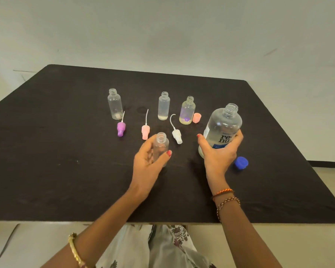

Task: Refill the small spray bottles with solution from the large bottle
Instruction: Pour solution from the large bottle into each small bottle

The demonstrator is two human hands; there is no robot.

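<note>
Seated at a dark surface (pixel 66 171), a person holds two uncapped bottles upright, one in each hand. The left hand (pixel 146 165) has its grip curled around a small clear spray bottle (pixel 160 146), thumb on the right side of the body, fingers behind it; the bottle looks nearly empty. The right hand (pixel 219 151) has its grip wrapped around the lower half of the large bottle (pixel 223 126), a clear bottle with a white and blue label, tilted slightly to the right, its neck open. Just right of that hand a blue cap (pixel 241 162) lies on the surface.

Farther back stand three more small open bottles: a clear one (pixel 115 104) at far left, a second (pixel 164 105) in the middle with a little liquid at the bottom, and a third (pixel 187 110) to its right with a purple flower print and a yellowish tint low down. A peach cap (pixel 197 118) sits just beside the third bottle's right side.

Between those bottles and the hands, three spray tops lie on the surface, each with a thin dip tube: a purple one (pixel 121 128) at left, a pink one (pixel 145 131) in the middle and a white one (pixel 177 135) at right, its tube curved.
</note>
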